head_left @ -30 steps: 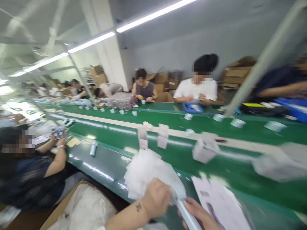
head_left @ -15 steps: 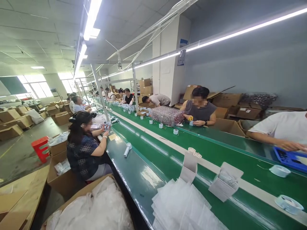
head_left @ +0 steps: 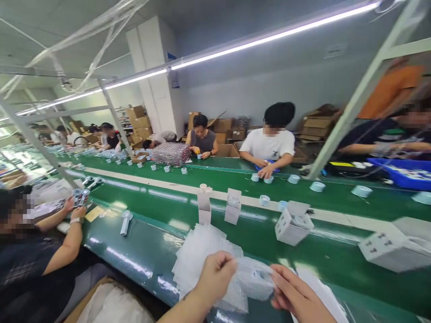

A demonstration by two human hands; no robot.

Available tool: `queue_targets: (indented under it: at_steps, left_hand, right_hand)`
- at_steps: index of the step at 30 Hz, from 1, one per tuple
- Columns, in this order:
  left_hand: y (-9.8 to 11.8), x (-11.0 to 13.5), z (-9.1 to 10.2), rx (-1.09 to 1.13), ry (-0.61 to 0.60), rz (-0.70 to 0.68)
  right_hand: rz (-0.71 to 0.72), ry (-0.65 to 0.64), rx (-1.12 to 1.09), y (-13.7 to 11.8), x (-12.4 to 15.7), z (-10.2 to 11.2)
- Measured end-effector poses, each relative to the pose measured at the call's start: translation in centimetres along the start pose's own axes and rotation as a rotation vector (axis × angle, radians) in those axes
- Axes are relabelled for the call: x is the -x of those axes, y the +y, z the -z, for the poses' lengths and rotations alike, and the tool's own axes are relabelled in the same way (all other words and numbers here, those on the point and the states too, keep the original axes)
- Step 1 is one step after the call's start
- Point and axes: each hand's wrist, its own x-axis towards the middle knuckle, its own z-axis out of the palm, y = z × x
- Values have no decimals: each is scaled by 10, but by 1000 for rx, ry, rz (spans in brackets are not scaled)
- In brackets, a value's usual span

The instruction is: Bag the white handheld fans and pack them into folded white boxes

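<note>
Both hands have come back into view at the near edge; half a second ago the camera looked left down the line and showed neither. The left hand [head_left: 215,276] pinches the left end of a small bubble-wrap pouch [head_left: 254,279] between thumb and fingers. The right hand [head_left: 296,298] grips the pouch's right end with curled fingers. The pouch is held just above the near edge of the green conveyor belt [head_left: 256,235]. Its long axis runs left to right between the hands, roughly level, and its pale contents are too blurred to name.

Just beyond the left hand, and partly hidden by it, lies a loose stack of flat bubble bags [head_left: 198,249]. A white paper sheet [head_left: 321,289] lies beside the right hand. Farther out on the belt stand two small upright cartons [head_left: 204,207], with an open white carton [head_left: 292,223] and a larger white box [head_left: 392,246] to their right. Tape rolls [head_left: 317,186] dot the far lane.

At near left a seated co-worker [head_left: 50,255] holds small items in both hands, with a white cylinder [head_left: 125,222] on the ledge nearby. Across the belt, a person in a white shirt [head_left: 267,144] reaches toward the tape rolls.
</note>
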Motion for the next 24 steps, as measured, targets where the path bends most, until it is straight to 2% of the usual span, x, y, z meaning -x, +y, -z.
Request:
queue_targets:
  at_steps: [4,6,9,12,14,16,18,20,22,24]
  left_hand:
    - [8,-6,9,5,-230,-113]
    - [3,-11,14,-64,-253,-127]
    - [-1,-27,35,-130,-74,-62]
    - [9,-60,73,-70,196,-18]
    - [21,-92,97,-7,368,-71]
    - [29,-128,112,59,470,-129]
    - [30,-163,118,95,497,-178]
    - [23,-192,120,56,470,-215]
    - [12,-211,122,-97,413,-254]
    - [2,-218,126,-364,352,-349]
  right_hand:
    - [26,-120,-182,-17,-14,-41]
    - [75,-183,-126,-18,-26,-54]
    - [237,-195,89,-26,-62,-55]
    - [418,-169,322,-39,-126,-45]
    - [454,-271,507,-42,-178,-45]
    - [449,-384,656,-37,-230,-55]
    - [481,-424,705,-27,-276,-68]
    - [528,-411,682,-14,-310,-79]
    - [548,-380,648,-1,-331,-84]
    - [555,-352,621,9,-339,-85]
